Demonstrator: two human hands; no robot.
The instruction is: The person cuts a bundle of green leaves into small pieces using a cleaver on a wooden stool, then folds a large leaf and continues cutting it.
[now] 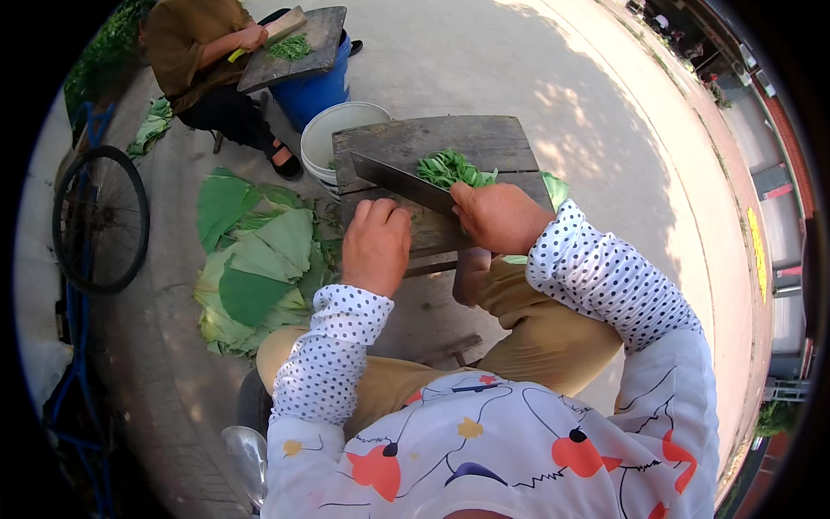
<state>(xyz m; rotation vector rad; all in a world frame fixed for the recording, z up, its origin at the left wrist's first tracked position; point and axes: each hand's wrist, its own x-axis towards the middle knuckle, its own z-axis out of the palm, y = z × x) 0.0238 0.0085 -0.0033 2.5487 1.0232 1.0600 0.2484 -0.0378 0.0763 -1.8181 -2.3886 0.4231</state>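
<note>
My right hand (499, 217) grips a broad-bladed cleaver (402, 183), its blade slanting up and left over a worn wooden board (447, 136). Just beyond the blade lies a small heap of green leaves cut into strips (452, 168). Near the board's left front edge, my left hand (376, 243) rests with its fingers curled down. The back of that hand hides whatever might be under the fingers, and it stays apart from the cleaver. A larger piece of green leaf (556, 188) sticks out at the board's right edge.
A pile of large green leaves (259, 266) lies on the ground to my left. Behind the board's left corner stands a white bucket (318, 139). Another person (194, 45) works with a blade at a board (324, 32) on a blue bucket (318, 91). A wheel (100, 220) stands far left.
</note>
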